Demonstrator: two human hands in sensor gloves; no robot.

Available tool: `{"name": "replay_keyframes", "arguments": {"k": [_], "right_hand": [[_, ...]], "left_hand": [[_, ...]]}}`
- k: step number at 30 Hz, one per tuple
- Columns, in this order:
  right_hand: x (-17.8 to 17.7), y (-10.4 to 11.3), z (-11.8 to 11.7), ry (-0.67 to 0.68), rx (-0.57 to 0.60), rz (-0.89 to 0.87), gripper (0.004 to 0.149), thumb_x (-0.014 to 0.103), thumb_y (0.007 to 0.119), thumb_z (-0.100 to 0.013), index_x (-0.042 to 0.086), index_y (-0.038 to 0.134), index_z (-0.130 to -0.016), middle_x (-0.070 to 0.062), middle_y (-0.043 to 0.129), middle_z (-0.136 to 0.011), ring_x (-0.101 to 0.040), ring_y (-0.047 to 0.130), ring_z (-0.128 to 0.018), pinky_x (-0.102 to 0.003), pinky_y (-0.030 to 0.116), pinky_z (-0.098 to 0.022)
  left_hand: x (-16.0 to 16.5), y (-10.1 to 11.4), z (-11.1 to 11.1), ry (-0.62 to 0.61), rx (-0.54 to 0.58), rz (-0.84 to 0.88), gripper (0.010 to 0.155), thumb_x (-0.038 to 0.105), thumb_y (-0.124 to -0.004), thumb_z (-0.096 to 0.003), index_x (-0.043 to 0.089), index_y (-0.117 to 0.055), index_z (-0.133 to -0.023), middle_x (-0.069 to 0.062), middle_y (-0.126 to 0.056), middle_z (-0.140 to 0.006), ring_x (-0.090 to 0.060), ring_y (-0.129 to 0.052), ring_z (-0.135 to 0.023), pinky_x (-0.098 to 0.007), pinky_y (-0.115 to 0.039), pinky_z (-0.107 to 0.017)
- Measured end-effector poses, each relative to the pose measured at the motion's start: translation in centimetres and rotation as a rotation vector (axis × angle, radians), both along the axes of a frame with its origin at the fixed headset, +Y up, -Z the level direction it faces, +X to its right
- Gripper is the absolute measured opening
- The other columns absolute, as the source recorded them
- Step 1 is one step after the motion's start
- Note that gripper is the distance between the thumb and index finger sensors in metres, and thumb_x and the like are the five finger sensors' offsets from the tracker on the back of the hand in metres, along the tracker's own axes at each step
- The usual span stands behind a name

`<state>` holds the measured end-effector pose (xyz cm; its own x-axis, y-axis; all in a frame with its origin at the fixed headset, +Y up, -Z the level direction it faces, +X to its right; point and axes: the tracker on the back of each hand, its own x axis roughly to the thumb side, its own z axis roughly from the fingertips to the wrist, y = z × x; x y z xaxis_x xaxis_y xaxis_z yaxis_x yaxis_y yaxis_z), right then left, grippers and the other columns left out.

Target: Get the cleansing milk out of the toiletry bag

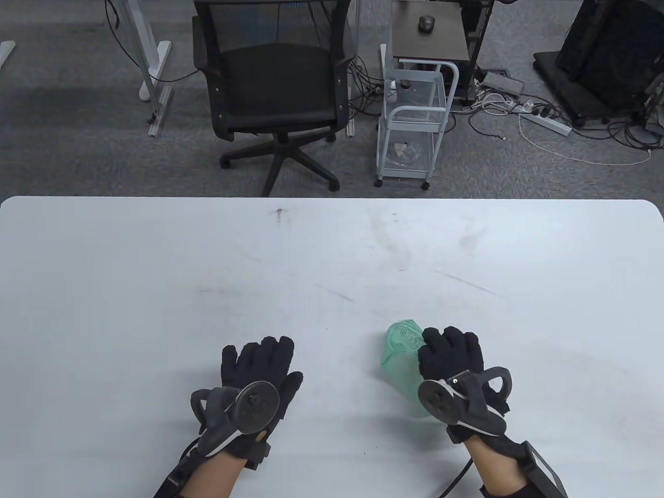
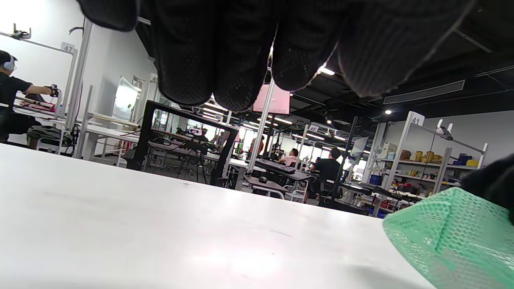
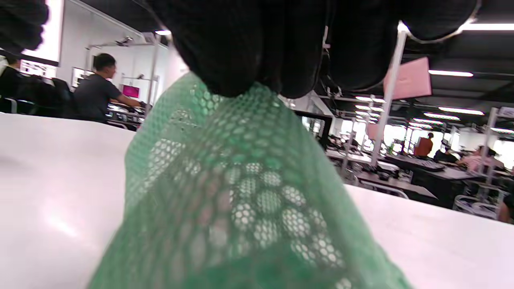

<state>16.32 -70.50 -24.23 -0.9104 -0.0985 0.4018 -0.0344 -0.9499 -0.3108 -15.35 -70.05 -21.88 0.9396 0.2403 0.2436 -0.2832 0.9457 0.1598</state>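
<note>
A green mesh toiletry bag [image 1: 400, 354] lies on the white table [image 1: 207, 270] near its front edge, right of centre. My right hand [image 1: 450, 351] lies over the bag's right side and holds it from above; in the right wrist view its fingers [image 3: 281, 48] press on top of the mesh [image 3: 241, 192]. Pale shapes show through the mesh, but I cannot make out the cleansing milk. My left hand [image 1: 263, 360] rests flat and empty on the table, well left of the bag, fingers spread. The bag's end shows at the right of the left wrist view [image 2: 449, 237].
Beyond the table's far edge stand a black office chair [image 1: 275, 88] and a white wire cart [image 1: 415, 119], with cables on the floor.
</note>
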Motion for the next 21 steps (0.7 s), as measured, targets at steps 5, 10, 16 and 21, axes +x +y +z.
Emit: {"name": "replay_keyframes", "arguments": {"k": [5, 10, 16, 21], "right_hand": [[-1.9, 0.1, 1.2, 0.116, 0.054, -0.007, 0.032, 0.023, 0.094, -0.049, 0.008, 0.095, -0.077, -0.02, 0.086, -0.101, -0.061, 0.083, -0.086, -0.075, 0.061, -0.063], [-3.5, -0.2, 2.1, 0.2, 0.081, 0.006, 0.032, 0.024, 0.094, -0.049, 0.009, 0.095, -0.077, -0.02, 0.086, -0.101, -0.061, 0.082, -0.087, -0.075, 0.061, -0.063], [-5.1, -0.7, 3.1, 0.288, 0.073, 0.007, 0.032, 0.024, 0.094, -0.049, 0.01, 0.095, -0.077, -0.02, 0.086, -0.101, -0.061, 0.083, -0.086, -0.075, 0.061, -0.063], [-6.3, -1.0, 3.7, 0.339, 0.08, 0.02, 0.032, 0.024, 0.094, -0.049, 0.01, 0.095, -0.077, -0.02, 0.086, -0.101, -0.061, 0.083, -0.086, -0.074, 0.062, -0.063]], "left_hand": [[0.7, 0.0, 0.3, -0.034, 0.02, -0.009, 0.063, 0.053, -0.083, -0.0502, 0.027, -0.073, -0.107, -0.01, -0.083, -0.111, -0.045, -0.085, -0.098, -0.069, -0.05, -0.076], [1.5, -0.3, 0.3, -0.078, 0.019, -0.021, 0.063, 0.053, -0.083, -0.0497, 0.027, -0.073, -0.106, -0.009, -0.084, -0.11, -0.043, -0.086, -0.098, -0.068, -0.05, -0.076], [2.5, -1.1, 0.2, -0.142, -0.007, -0.038, 0.063, 0.053, -0.084, -0.0489, 0.028, -0.073, -0.106, -0.008, -0.085, -0.11, -0.042, -0.087, -0.097, -0.066, -0.057, -0.076], [3.6, -2.0, 0.0, -0.192, -0.048, -0.075, 0.065, 0.054, -0.086, -0.0476, 0.029, -0.073, -0.107, -0.007, -0.085, -0.11, -0.041, -0.087, -0.098, -0.068, -0.054, -0.076]]}}
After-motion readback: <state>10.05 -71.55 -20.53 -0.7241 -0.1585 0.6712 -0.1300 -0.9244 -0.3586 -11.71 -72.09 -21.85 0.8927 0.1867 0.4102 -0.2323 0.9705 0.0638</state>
